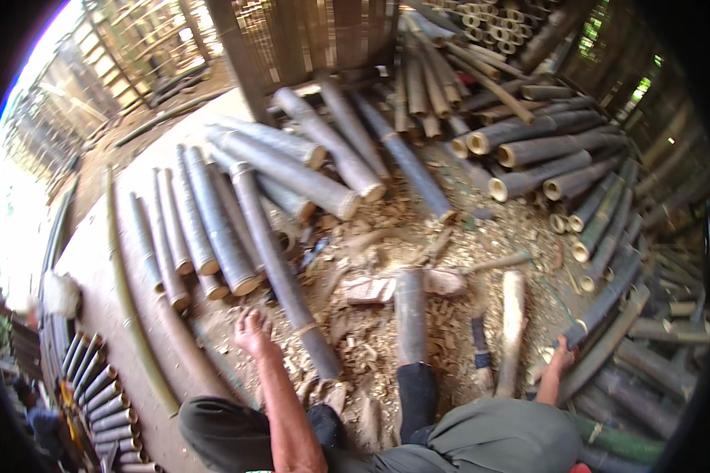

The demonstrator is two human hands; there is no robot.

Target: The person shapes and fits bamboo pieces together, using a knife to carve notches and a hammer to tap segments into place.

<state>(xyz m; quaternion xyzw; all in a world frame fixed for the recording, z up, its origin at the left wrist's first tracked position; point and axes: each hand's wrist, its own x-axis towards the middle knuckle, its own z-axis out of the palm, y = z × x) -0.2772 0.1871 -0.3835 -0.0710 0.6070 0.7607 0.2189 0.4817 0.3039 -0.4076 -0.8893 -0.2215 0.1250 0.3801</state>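
While the person is sitting among chips (pixel 371 331) on the ground, the left hand (pixel 252 333) is resting open, fingers spread, on the litter just beside a long pole (pixel 280 272) that is lying aslant. The right hand (pixel 561 356) is reaching to the heap of poles (pixel 607 292) at the right and is touching one end; I cannot tell whether it is gripping. Between the hands a short log (pixel 409 314) is lying, with a pale stick (pixel 512 331) and a knife (pixel 481 351) near it.
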